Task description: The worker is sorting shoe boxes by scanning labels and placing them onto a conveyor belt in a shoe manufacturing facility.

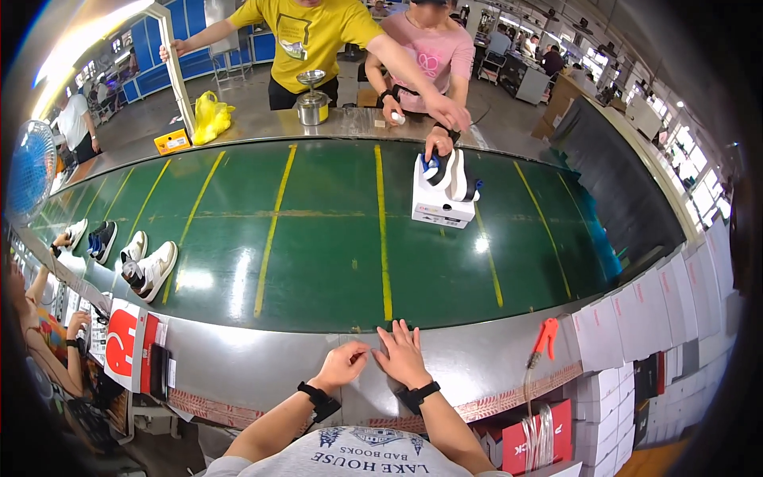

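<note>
My left hand (343,364) rests on the metal ledge (262,358) in front of me, its fingers curled in and nothing visible in them. Beside it, my right hand (404,355) lies flat with fingers apart, the tips near the edge of the green conveyor belt (326,238). Both wrists wear black bands. Across the belt, a white shoe box (443,211) carries a pair of white shoes with dark and blue parts (455,176). A co-worker in pink has a hand on these shoes. Another person in yellow reaches an arm across that co-worker.
Several shoes (151,270) stand at the belt's left, by another person's hands. A red-handled tool (544,340) lies on the ledge at right, near stacked white boxes (636,318). A red and white box (127,343) stands at left. Opposite are a metal pot (313,107) and yellow bag (212,118).
</note>
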Motion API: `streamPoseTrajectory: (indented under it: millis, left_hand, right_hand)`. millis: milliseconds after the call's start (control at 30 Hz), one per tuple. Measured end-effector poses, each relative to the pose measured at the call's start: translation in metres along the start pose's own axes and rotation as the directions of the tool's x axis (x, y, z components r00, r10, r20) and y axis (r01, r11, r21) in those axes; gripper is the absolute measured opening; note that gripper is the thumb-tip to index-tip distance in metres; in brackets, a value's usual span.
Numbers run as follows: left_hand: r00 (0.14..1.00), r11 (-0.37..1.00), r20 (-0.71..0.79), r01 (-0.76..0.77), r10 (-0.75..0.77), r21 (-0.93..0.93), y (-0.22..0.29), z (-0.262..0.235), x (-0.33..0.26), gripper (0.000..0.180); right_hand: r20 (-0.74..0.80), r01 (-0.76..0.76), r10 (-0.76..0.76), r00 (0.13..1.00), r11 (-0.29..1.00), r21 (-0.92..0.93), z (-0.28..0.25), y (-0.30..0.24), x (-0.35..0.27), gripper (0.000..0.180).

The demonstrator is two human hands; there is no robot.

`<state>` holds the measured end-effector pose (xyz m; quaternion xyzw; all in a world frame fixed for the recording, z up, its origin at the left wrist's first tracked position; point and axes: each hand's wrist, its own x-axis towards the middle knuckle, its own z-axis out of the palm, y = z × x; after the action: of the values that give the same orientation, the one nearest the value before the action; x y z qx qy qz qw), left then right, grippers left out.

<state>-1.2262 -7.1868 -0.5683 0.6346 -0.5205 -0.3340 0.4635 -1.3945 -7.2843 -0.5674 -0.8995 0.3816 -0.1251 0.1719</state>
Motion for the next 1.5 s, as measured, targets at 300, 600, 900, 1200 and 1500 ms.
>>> streamPoseTrajectory:
  millis: [300,600,900,1200,1500]
  left_hand:
    - [1.0,0.999,-0.001,-0.027,0.027,0.037,0.001,-0.001,0.001,0.015]
    - [1.0,0.999,0.002,-0.028,0.028,0.029,0.002,0.0,0.002,0.013]
    - [0.997,0.995,-0.006,-0.07,0.071,0.068,0.0,-0.003,0.009,0.012]
    - [0.994,0.991,-0.037,-0.098,0.101,0.091,-0.008,-0.001,-0.004,0.014]
    - [0.993,0.991,-0.016,-0.112,0.113,0.076,-0.01,-0.002,-0.002,0.017]
  right_hand:
    - [0.018,-0.013,0.013,1.0,1.0,-0.003,-0.005,-0.004,0.002,0.059]
    - [0.025,-0.012,0.012,1.0,1.0,0.003,-0.004,-0.004,0.001,0.058]
    - [-0.009,0.01,-0.01,1.0,1.0,-0.012,0.0,0.0,0.008,0.057]
    - [0.097,0.024,-0.018,0.995,0.997,-0.068,0.002,0.001,0.006,0.062]
    - [0.104,0.002,0.004,0.995,0.998,-0.061,0.001,-0.005,0.009,0.062]
